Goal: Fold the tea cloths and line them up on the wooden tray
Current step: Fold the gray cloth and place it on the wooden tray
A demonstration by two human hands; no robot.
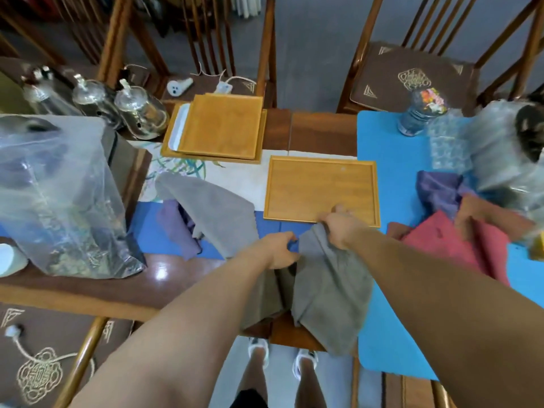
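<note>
Two hands work one grey tea cloth [329, 290] at the table edge: left hand [279, 250] apparently pinches its near corner, right hand [338, 228] grips the top hem beside the wooden tray [321, 172], still bare. First fold pending; next, align corners.

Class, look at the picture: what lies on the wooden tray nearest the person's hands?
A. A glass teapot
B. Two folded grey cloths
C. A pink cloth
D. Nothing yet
D: the wooden tray shows only bare wood, and both hands grip the grey cloth in front of it.
</note>
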